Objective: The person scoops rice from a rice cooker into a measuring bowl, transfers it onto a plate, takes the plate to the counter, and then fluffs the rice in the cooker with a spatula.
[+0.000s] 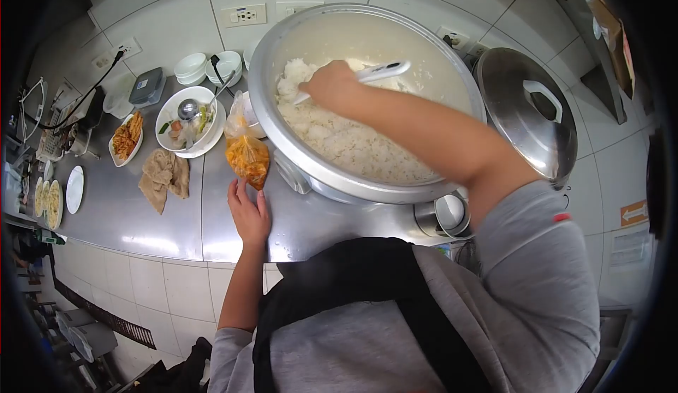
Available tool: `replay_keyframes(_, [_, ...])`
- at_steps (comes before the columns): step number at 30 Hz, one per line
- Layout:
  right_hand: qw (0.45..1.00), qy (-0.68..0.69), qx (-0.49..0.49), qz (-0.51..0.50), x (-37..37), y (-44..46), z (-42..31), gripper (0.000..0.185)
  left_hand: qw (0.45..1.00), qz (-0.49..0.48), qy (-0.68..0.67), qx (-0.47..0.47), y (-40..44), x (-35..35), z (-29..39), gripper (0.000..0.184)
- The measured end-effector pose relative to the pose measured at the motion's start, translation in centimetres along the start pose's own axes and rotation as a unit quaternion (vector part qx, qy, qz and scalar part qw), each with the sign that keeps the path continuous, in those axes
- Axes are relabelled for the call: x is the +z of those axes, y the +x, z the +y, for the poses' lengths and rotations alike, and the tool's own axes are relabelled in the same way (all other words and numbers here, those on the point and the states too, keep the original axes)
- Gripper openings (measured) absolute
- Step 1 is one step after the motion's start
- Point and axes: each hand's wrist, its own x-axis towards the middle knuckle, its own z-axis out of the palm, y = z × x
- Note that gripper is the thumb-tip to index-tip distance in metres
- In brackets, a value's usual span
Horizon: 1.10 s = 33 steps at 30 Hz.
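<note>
Inside the rice pot [367, 29] we are gripping a white paddle [385, 71] with our right hand [330, 86]; left of the pot we are holding our left hand [249, 215] near a food bag [247, 154].

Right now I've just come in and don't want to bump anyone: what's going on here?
The person's right hand is down in a large rice cooker, gripping a white paddle amid the white rice. The left hand is open over the steel counter, by the lower end of a plastic bag of orange food. The cooker's metal lid is off, to its right.
</note>
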Motion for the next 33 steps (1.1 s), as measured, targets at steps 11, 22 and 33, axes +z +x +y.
replay_keyframes(11, [0.996, -0.066, 0.05, -0.029, -0.5, 0.0, -0.1, 0.026, 1.0, 0.002, -0.02, -0.015, -0.3, 0.1, -0.1, 0.041])
replay_keyframes(22, [0.998, -0.028, 0.055, 0.007, 1.2, -0.1, 0.1, 0.025, 1.0, 0.013, -0.008, -0.005, -0.2, 0.5, -0.7, 0.044])
replay_keyframes(33, [0.997, 0.045, 0.062, -0.006, 2.4, -1.9, 1.0, 0.031, 1.0, 0.013, -0.006, 0.001, -0.3, 0.4, -0.6, 0.043])
